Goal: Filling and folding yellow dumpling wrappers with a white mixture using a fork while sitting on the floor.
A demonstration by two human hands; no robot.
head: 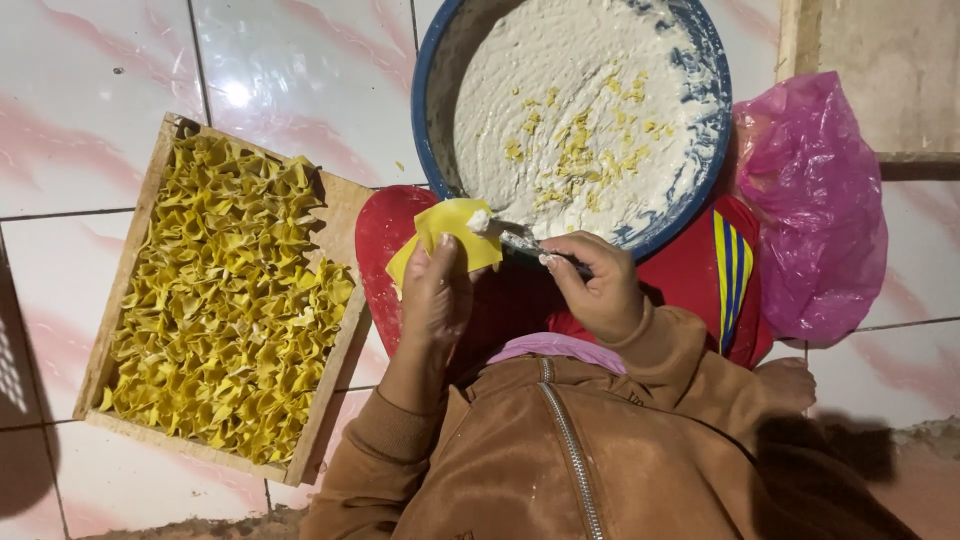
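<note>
- The blue basin (428,100) is sitting just ahead of the hands, holding pale filling (570,110).
- The wooden tray (345,205) is lying to the left, packed with folded yellow dumplings (225,310).
- The left hand (435,300) is pinching a yellow wrapper (450,232) flat; a loose pinch could let it sag.
- The right hand (598,285) is clasping a small spreader (520,238), dabbing filling on; too much might burst the fold.

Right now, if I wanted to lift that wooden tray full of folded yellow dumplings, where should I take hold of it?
Probably by the wooden tray's two long side rails, one hand on each, from outside. The dumplings fill it edge to edge, so only the raised rim is bare.
</note>
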